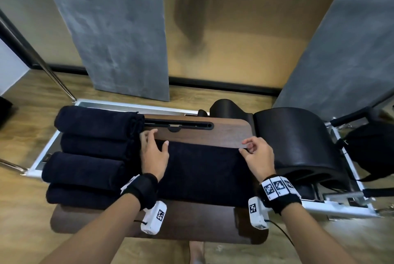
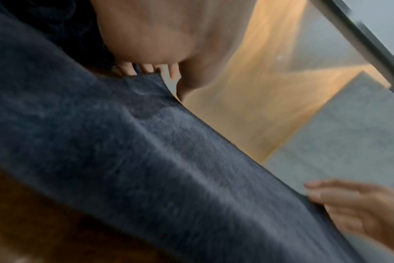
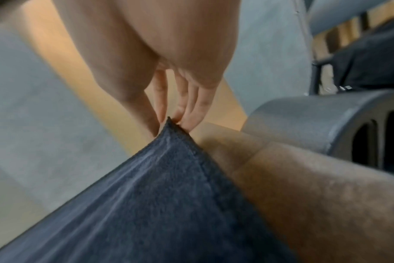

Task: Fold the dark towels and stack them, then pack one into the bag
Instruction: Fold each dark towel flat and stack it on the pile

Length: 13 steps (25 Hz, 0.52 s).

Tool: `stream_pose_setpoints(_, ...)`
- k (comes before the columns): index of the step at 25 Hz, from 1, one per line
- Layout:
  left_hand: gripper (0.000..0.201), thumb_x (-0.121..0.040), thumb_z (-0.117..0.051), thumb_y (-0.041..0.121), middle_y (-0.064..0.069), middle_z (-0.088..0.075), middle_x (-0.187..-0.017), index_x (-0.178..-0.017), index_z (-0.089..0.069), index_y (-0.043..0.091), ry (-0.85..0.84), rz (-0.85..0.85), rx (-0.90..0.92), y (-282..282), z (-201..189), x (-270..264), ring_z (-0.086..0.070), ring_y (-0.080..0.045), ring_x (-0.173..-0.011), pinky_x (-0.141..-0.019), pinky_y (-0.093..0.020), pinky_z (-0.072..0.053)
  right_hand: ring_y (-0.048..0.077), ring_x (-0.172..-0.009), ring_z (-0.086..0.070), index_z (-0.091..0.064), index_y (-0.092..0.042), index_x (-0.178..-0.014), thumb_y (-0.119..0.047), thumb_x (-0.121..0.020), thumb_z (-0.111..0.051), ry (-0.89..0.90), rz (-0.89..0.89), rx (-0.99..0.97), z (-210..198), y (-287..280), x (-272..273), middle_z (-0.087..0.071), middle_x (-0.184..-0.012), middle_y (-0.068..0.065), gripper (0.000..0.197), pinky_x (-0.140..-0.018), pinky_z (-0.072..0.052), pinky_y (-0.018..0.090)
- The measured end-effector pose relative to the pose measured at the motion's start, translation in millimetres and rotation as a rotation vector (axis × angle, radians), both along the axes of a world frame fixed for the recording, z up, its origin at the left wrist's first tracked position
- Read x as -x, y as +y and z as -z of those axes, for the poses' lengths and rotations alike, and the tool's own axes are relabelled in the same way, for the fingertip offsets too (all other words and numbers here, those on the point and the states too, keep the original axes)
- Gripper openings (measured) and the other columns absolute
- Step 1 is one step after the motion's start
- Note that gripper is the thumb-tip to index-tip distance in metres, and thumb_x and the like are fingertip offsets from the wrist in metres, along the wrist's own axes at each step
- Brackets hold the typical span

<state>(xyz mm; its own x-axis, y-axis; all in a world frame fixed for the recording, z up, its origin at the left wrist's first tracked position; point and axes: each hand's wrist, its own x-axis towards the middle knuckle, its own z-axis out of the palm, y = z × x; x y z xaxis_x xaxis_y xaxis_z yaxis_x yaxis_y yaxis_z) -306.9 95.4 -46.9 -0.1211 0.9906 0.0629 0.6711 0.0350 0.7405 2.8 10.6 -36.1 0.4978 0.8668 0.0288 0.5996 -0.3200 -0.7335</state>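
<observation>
A dark towel is spread flat across the middle of the wooden tabletop, its far edge lying along the bare wood at 12 o'clock. Its far left corner is held by the left hand: the fingers are curled over the hem, the thumb lying on top of the cloth. Its far right corner is pinched by the right hand between thumb and fingers, and in the right wrist view the corner is seen drawn up to a point. At 9 o'clock from the spread towel, four folded towels are laid side by side in a row running from near to far, just beside the left hand. At 3 o'clock, a black curved barrel is seen just beside the tabletop, and farther at 3 o'clock a black bag is seen near the frame's edge. Grey panels are stood against the wall at 12 o'clock.
</observation>
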Motion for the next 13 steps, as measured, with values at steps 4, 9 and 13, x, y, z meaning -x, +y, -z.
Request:
stream_pose_setpoints(4,0.016,-0.096,-0.071,0.030,0.004,-0.056,-0.113,-0.109,-0.066,0.023,0.224,0.279,-0.224,-36,-11,-17,-0.053,-0.020,-0.109,-0.091,-0.047,-0.045,0.013,-0.079,-0.062,-0.076,-0.018,-0.082,-0.001,-0.083,-0.078,-0.063,-0.315,-0.092,-5,-11,26,-0.062,-0.085,-0.008,0.017,-0.075,-0.052,0.028)
stream_pose_setpoints(9,0.026,-0.109,-0.049,0.042,0.010,-0.057,-0.096,-0.099,-0.064,0.024,0.371,0.904,-0.289,-101,1,-22,-0.055,-0.013,-0.092,-0.079,-0.035,-0.045,0.008,-0.078,-0.059,-0.073,-0.018,-0.082,-0.001,-0.088,-0.068,-0.176,-0.385,0.124,-3,-29,34,-0.061,-0.087,-0.011,0.019,-0.076,-0.051,0.028)
stream_pose_setpoints(13,0.036,-0.112,-0.035,0.048,0.011,-0.057,-0.099,-0.098,-0.061,0.026,0.532,0.841,-0.263,-115,5,-4,-0.055,-0.015,-0.095,-0.082,-0.035,-0.043,0.012,-0.079,-0.061,-0.076,-0.018,-0.081,-0.002,-0.084,-0.066,-0.244,-0.326,0.178,-6,-63,39,-0.063,-0.084,-0.011,0.019,-0.080,-0.050,0.027)
